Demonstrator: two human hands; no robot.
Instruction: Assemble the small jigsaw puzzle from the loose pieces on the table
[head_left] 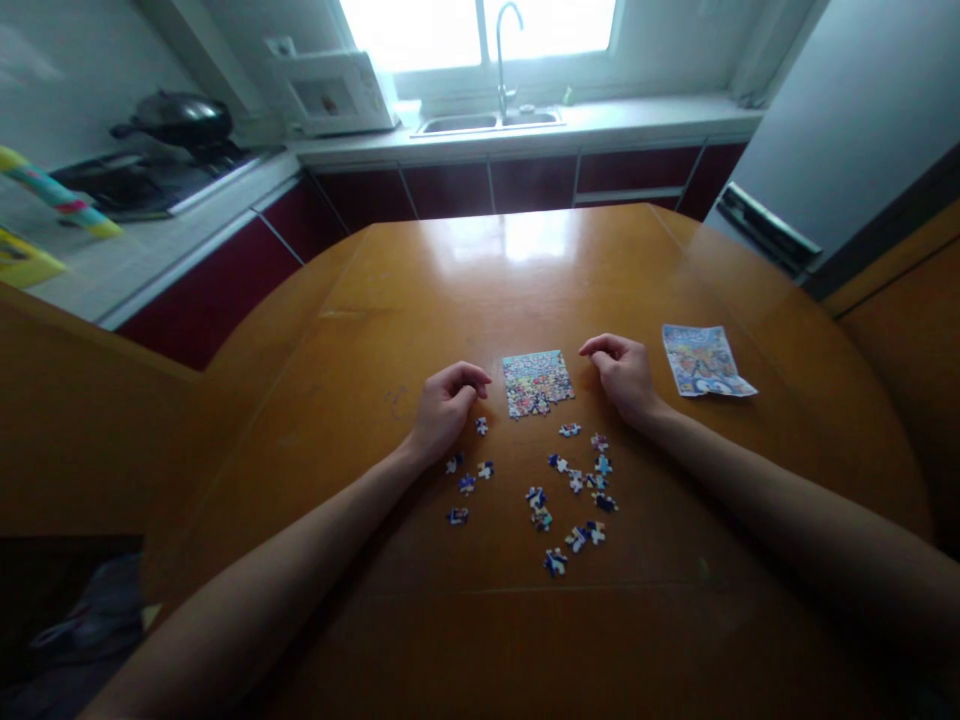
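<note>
A small, partly assembled jigsaw puzzle (536,382) lies on the round wooden table (525,270). My left hand (444,408) rests on the table just left of it, fingers curled loosely, nothing visible in them. My right hand (622,375) rests just right of the puzzle, fingers curled the same way. Several loose puzzle pieces (574,480) are scattered on the table between my forearms, nearer to me than the puzzle.
A printed picture sheet (705,360) lies to the right of my right hand. Behind the table runs a kitchen counter with a sink and tap (499,110), a microwave (334,92) and a wok on the stove (180,120). A fridge (847,140) stands at the right.
</note>
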